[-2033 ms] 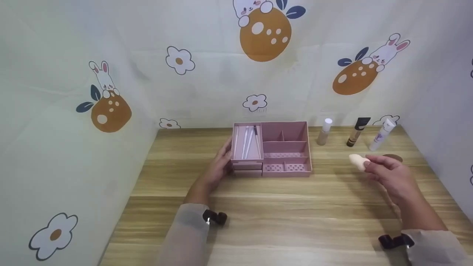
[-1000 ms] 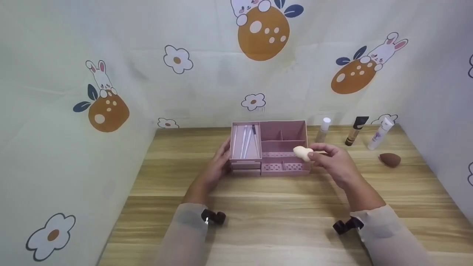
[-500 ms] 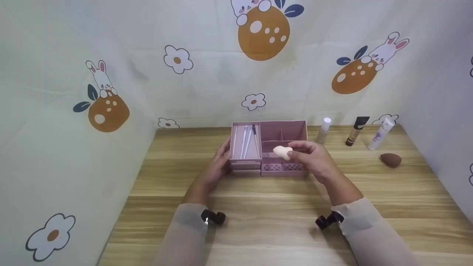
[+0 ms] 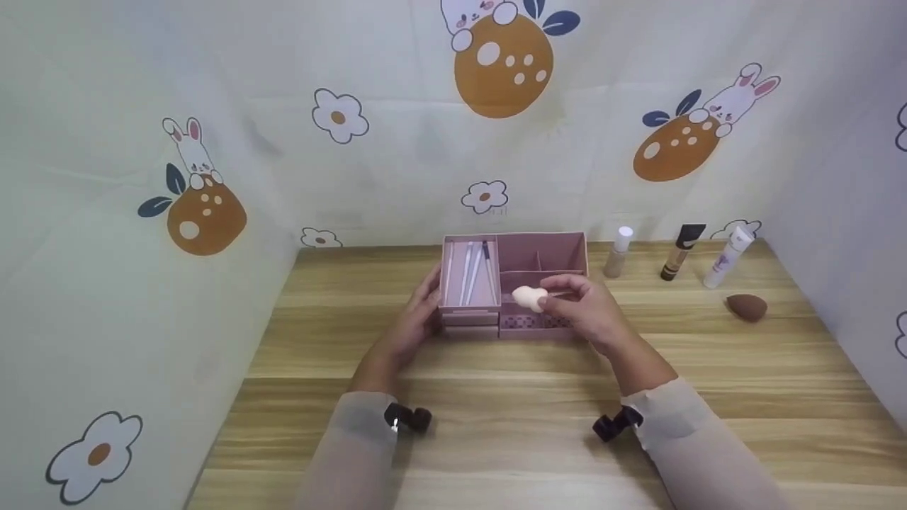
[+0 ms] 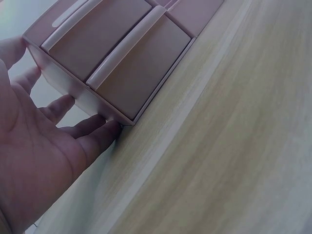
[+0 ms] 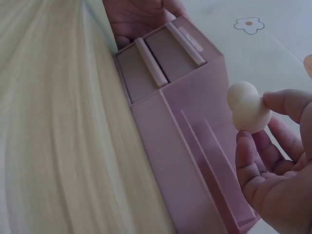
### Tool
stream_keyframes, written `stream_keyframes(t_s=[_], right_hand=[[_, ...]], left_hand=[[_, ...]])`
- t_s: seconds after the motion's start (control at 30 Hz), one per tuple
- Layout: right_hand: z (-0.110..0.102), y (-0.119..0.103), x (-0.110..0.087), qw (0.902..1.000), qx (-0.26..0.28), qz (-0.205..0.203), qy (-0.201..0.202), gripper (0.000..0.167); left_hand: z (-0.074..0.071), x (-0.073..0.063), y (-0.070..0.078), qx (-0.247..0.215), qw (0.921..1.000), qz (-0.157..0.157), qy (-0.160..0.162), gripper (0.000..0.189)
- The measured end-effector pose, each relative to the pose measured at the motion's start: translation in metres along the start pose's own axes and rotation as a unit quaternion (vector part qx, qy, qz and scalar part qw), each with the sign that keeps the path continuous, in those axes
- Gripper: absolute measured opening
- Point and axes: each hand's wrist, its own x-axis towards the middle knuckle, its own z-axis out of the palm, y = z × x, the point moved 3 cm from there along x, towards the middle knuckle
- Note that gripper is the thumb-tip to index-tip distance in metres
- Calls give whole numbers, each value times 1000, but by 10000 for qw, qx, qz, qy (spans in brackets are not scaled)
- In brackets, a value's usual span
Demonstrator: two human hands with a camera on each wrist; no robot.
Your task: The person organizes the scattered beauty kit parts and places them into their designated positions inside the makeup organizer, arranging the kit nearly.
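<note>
A cream, gourd-shaped makeup sponge [image 4: 528,298] is pinched between the thumb and fingers of my right hand [image 4: 592,315]. It is held over the front compartments of a pink cosmetic organizer [image 4: 542,249]. In the right wrist view the sponge [image 6: 248,107] shows its narrow waist, and the organizer's dividers lie beyond it. My left hand [image 4: 418,319] rests its fingers along the organizer's left side. The left wrist view shows those fingertips touching the side wall by two drawers [image 5: 141,63]. Several slim brushes [image 4: 473,273] lie in the top left tray.
Right of the organizer stand a small white-capped bottle [image 4: 618,253], a black-capped tube [image 4: 682,253] and a white tube [image 4: 728,258]. A brown teardrop makeup sponge [image 4: 748,307] lies in front of them. Patterned cloth walls [image 4: 404,170] enclose the wooden table [image 4: 496,425].
My right hand has carried the cream sponge leftward from beside the brown sponge to over the organizer, slowing in the last half second. The left hand has stayed at the organizer's side.
</note>
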Motion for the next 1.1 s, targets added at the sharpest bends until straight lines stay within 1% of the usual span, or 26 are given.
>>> stream_keyframes(t_s=[0.1, 0.2, 0.47, 0.7, 0.83, 0.97, 1.1], right_hand=[[3, 7, 2, 9997, -239, 66, -3, 41], [5, 12, 4, 9988, -494, 32, 11, 39], [11, 22, 5, 9959, -886, -189, -35, 37], [16, 26, 4, 9919, -1249, -205, -91, 40], [18, 26, 4, 9900, -1382, -241, -147, 37], [20, 26, 3, 9858, -1635, -323, -189, 35], [21, 25, 3, 9825, -1815, -352, -223, 33]], left_hand=[[0, 0, 1, 5, 10000, -50, 11, 61], [0, -1, 1, -1, 9999, -109, 2, 61], [0, -1, 1, 23, 9999, -96, -101, 60], [0, -1, 1, 82, 9999, -74, -66, 59], [-1, -1, 0, 125, 9999, -85, -46, 58], [-1, -1, 0, 143, 9998, -56, -89, 58], [-1, -2, -1, 54, 9999, -95, -65, 59]])
